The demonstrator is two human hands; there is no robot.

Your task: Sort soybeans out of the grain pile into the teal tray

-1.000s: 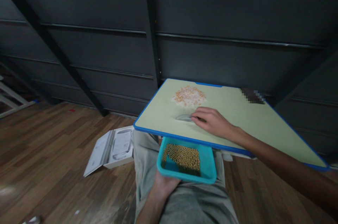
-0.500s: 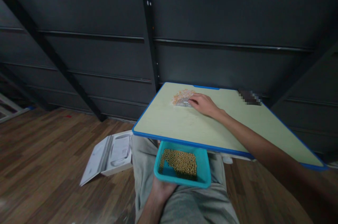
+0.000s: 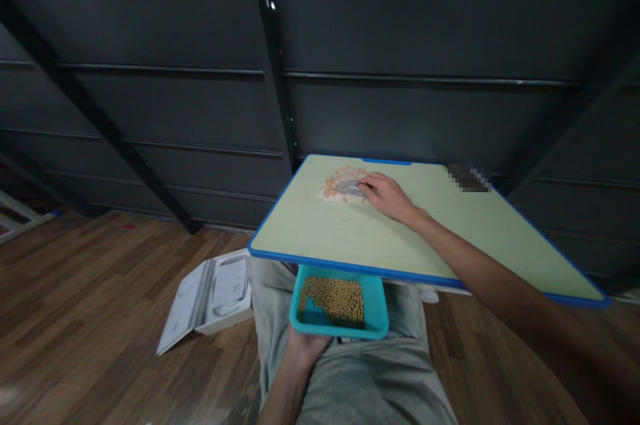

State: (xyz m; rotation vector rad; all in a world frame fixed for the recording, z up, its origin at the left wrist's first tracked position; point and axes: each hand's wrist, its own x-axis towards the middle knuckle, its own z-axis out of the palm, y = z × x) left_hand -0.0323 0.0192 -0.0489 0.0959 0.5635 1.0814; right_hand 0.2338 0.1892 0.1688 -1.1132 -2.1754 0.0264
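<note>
On the table (image 3: 300, 228) lies a loose pile of white grains mixed with orange-tan beans (image 3: 330, 186). My right hand (image 3: 387, 197) is closed on a thin, greyish see-through flat piece (image 3: 350, 187), whose exact kind I cannot make out. This piece rests over the middle of the pile, with grains and beans around it. Below the table's front edge, my left hand (image 3: 307, 348) supports a turquoise plastic tray (image 3: 375, 326) from underneath, its fingers mostly hidden. Round yellowish-tan beans (image 3: 340, 298) cover much of the tray's bottom, leaving a bare patch at the front left.
A dark object (image 3: 470, 178), partly blurred out, lies at the table's back right. The table backs onto a dark panelled wall (image 3: 200, 105). An opened white box (image 3: 220, 291) sits on the wooden floor, left of my legs (image 3: 375, 378).
The flat piece in my right hand has shifted from the pile's near edge back over its middle, and white grains now show in front of it. My left hand still holds the tray.
</note>
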